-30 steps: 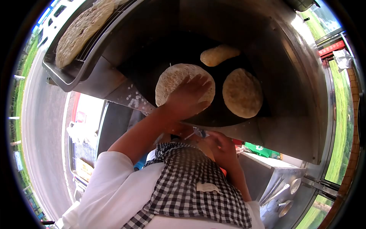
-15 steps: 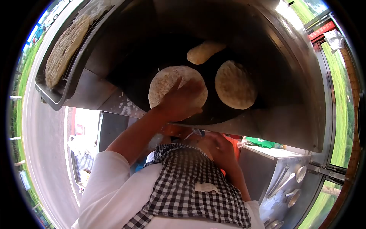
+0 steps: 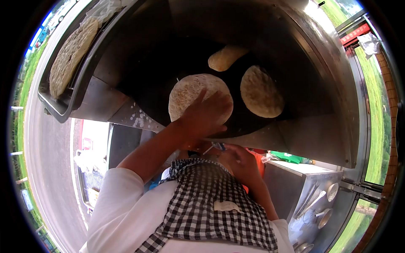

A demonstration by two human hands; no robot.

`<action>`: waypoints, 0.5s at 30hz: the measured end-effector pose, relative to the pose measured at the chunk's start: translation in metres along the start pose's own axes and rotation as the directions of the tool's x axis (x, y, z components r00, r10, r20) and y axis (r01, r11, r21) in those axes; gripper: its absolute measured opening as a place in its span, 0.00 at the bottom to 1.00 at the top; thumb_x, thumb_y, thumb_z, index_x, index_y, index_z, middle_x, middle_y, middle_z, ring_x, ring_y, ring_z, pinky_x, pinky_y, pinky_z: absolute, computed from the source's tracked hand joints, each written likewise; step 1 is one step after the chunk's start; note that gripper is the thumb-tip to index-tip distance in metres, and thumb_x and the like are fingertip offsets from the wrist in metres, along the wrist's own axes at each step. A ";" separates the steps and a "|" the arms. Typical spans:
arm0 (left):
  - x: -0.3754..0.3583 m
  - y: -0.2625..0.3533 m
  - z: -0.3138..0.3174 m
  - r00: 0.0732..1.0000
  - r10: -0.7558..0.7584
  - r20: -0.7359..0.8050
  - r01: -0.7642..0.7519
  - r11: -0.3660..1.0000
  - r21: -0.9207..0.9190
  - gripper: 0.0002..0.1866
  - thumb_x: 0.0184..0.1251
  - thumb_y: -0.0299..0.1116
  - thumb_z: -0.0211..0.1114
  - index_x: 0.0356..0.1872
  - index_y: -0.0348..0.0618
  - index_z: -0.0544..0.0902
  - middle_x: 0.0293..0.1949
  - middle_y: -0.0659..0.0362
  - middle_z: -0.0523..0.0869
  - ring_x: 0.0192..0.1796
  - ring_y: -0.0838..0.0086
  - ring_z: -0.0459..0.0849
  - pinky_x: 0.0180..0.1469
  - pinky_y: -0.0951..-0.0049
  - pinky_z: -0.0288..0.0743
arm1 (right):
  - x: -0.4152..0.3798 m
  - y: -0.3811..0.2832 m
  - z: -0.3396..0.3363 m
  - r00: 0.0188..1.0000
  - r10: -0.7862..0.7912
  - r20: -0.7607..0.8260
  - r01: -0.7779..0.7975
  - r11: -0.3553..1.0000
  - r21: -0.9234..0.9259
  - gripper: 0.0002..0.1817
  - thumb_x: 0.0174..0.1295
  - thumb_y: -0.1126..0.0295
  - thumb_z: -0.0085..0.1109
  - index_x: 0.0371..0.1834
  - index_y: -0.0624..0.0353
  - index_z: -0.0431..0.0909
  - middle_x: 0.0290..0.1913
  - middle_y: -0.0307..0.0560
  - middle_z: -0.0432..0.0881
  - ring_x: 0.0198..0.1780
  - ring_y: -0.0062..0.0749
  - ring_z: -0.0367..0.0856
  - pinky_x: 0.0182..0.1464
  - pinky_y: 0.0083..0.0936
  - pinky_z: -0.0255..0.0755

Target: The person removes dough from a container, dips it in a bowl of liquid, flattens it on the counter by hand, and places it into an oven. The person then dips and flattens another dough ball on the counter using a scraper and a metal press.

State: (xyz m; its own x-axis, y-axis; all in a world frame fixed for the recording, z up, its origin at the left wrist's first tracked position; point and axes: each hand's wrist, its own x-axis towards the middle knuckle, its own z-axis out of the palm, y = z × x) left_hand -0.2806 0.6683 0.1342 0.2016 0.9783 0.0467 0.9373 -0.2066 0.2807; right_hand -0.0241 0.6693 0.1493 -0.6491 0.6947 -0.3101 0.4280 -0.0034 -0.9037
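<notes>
My left hand (image 3: 206, 113) lies palm down on a round, speckled flatbread (image 3: 185, 95), fingers spread over its near right part. The bread rests on a dark round griddle (image 3: 147, 80). To its right, apart from it, is a second round flatbread (image 3: 262, 92) with browned patches. A smaller, elongated piece of bread or dough (image 3: 223, 58) lies further back, partly in shadow. My right hand (image 3: 244, 162) hangs in front of my waist, below the griddle's near edge. Its fingers are loosely bent and apart, with nothing visible in them.
A metal tray (image 3: 63, 110) with a long flatbread (image 3: 71, 59) and plastic wrap stands at the far left. High metal walls surround the griddle. White bits (image 3: 141, 117) dot its left ledge. At right, a steel cabinet (image 3: 291, 192) has ladles (image 3: 314, 204) hanging beside it.
The flatbread under my left hand has shifted slightly right, and the hand with it. My right hand's fingers have moved slightly up. The other breads appear nearly unchanged.
</notes>
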 end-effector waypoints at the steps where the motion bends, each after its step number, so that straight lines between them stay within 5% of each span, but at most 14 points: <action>1: 0.001 -0.003 0.003 1.000 0.015 0.002 -0.015 1.000 -0.011 0.43 0.71 0.60 0.69 0.82 0.55 0.68 0.82 0.59 0.69 0.87 0.59 0.58 0.88 0.38 0.41 | 0.000 0.000 0.000 1.000 -0.006 0.003 0.006 1.000 -0.003 0.19 0.75 0.68 0.65 0.65 0.62 0.82 0.53 0.51 0.90 0.56 0.32 0.90 0.58 0.33 0.86; 15: -0.017 0.000 0.012 0.987 0.141 0.071 -0.135 0.988 -0.077 0.46 0.68 0.59 0.70 0.83 0.52 0.66 0.84 0.59 0.67 0.87 0.59 0.57 0.88 0.37 0.39 | -0.007 0.008 -0.007 0.997 -0.055 -0.055 0.054 0.999 -0.005 0.18 0.75 0.69 0.65 0.65 0.63 0.82 0.51 0.51 0.92 0.55 0.33 0.91 0.57 0.31 0.86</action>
State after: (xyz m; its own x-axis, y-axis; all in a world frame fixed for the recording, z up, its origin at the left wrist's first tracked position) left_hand -0.2812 0.6512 0.1220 0.3513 0.9361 0.0178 0.8766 -0.3356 0.3449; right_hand -0.0120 0.6696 0.1458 -0.6356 0.7326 -0.2435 0.3955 0.0382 -0.9177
